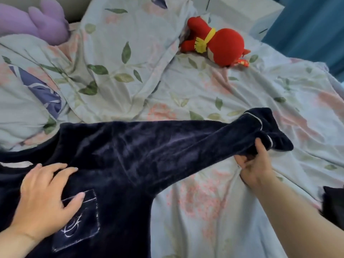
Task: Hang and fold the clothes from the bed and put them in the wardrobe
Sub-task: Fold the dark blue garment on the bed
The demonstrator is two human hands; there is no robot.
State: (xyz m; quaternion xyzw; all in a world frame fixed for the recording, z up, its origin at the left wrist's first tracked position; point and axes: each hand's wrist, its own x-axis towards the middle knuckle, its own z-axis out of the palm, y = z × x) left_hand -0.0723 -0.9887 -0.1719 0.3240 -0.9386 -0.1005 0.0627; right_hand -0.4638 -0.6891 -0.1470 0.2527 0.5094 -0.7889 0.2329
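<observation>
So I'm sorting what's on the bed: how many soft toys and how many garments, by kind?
Soft toys: 2, the red plush toy and the purple plush toy.
Garments: 1, the navy fleece top.
Total: 3.

A dark navy fleece pyjama top [115,157] lies spread on the floral bed [214,86] — chest pocket up, one sleeve stretched rightward.

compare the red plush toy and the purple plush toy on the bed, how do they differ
The red plush toy is bright red with a yellow scarf; the purple plush toy is plain pale lilac. The red one shows whole, lying on its side on the floral bedding toward the upper right; the purple one sits at the upper left corner, cut off by the frame edge and partly tucked behind the bedding. Both are soft toys, away from the hands and the dark garment.
</observation>
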